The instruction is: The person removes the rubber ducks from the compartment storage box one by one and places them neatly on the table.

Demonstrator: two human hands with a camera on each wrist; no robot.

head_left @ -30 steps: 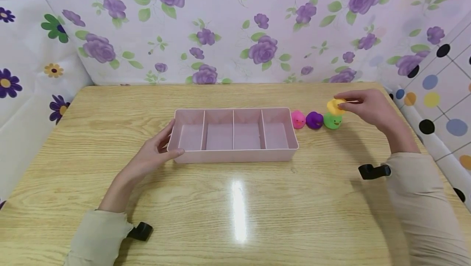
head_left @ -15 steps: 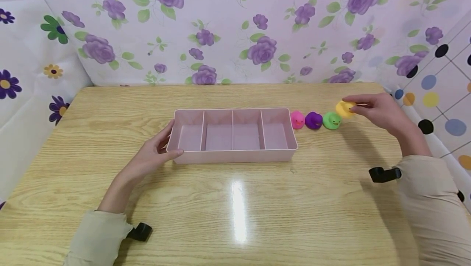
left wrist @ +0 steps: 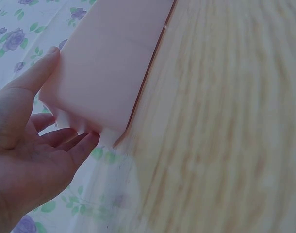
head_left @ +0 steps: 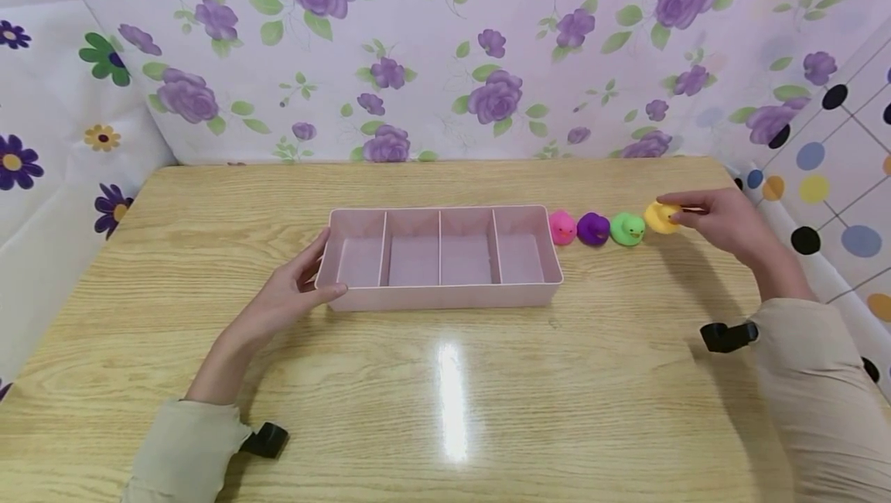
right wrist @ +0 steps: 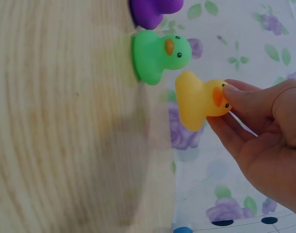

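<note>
A pink tray [head_left: 445, 296] with several compartments in a row sits mid-table, nothing inside them. My left hand [head_left: 285, 290] grips its left end, thumb on the near wall and fingers round the end; the left wrist view shows the same hold on the tray [left wrist: 109, 63]. On the right, my right hand [head_left: 731, 224] pinches a yellow rubber duck [head_left: 661, 217] by its head. In the right wrist view that yellow duck [right wrist: 194, 102] hangs above the table, beside the green duck [right wrist: 157, 56] and apart from it.
Right of the tray stand a pink duck [head_left: 563, 228], a purple duck [head_left: 594, 230] and a green duck [head_left: 628, 230] in a row. The pink one is close against the tray's right end. A flowered cloth [head_left: 431, 54] hangs behind the wooden table [head_left: 543, 395].
My right hand has carried the yellow duck from above the green duck to the right, then down toward the table. My left hand and the tray have stayed put.
</note>
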